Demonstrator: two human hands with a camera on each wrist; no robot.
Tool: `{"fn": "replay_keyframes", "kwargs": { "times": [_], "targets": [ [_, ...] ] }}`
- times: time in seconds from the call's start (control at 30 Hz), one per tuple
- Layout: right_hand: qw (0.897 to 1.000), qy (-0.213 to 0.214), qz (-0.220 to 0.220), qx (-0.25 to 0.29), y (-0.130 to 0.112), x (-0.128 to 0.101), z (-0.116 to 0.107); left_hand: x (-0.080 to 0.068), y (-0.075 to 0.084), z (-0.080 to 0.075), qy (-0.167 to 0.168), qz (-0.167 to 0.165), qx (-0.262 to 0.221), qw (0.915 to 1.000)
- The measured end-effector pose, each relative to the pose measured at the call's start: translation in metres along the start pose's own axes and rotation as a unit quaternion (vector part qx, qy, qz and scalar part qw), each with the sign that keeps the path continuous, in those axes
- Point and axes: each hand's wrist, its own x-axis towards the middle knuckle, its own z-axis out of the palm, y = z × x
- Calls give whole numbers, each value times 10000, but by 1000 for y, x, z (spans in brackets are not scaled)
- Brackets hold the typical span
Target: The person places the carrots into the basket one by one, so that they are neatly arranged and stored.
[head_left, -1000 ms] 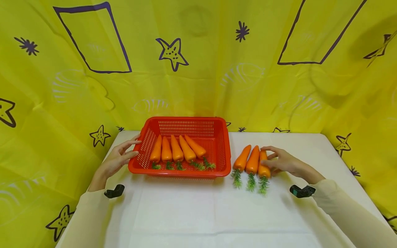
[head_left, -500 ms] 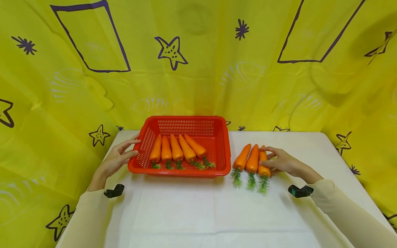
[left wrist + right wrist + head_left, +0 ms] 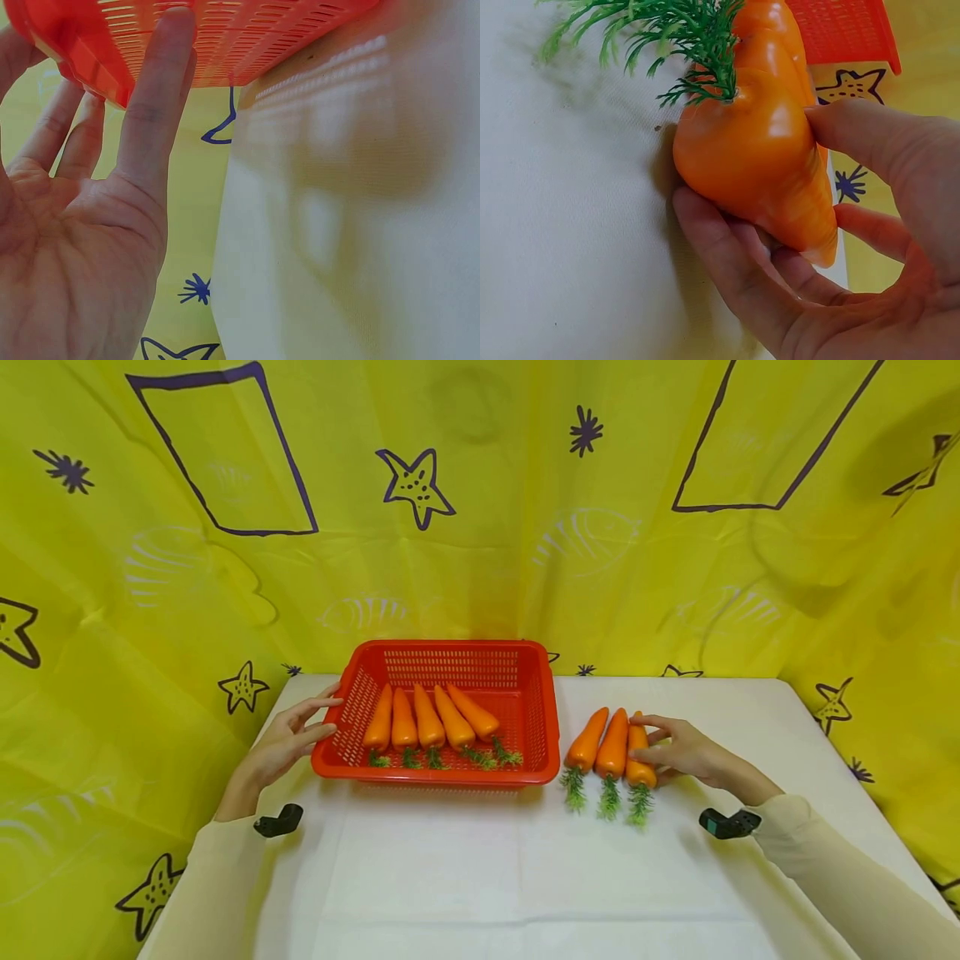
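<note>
A red plastic basket stands on the white table and holds several orange carrots side by side, leaves toward me. My left hand rests with straight fingers against the basket's left wall. Right of the basket three carrots lie in a row. My right hand grips the rightmost carrot, thumb and fingers curled round it; the right wrist view shows this carrot held in the fingers just at the cloth. The other two carrots lie untouched.
The white tablecloth stretches toward me in front of the basket. A yellow curtain with purple stars and shapes closes in the back and both sides. Black wrist camera mounts sit on both sleeves.
Almost nothing has moved. The right hand keeps its grip on the rightmost carrot and the left hand stays at the basket's side.
</note>
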Motion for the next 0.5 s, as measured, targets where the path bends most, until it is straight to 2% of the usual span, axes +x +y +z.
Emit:
{"fn": "replay_keyframes", "kwargs": {
  "times": [0.23,0.5],
  "targets": [
    [9998,-169,-68,-21,-3,-5,-6,0,1,2,22,-43,12,10000],
    [9994,-233,-211,-131,-19,-19,-21,0,1,1,21,-39,-3,10000]
  ]
}}
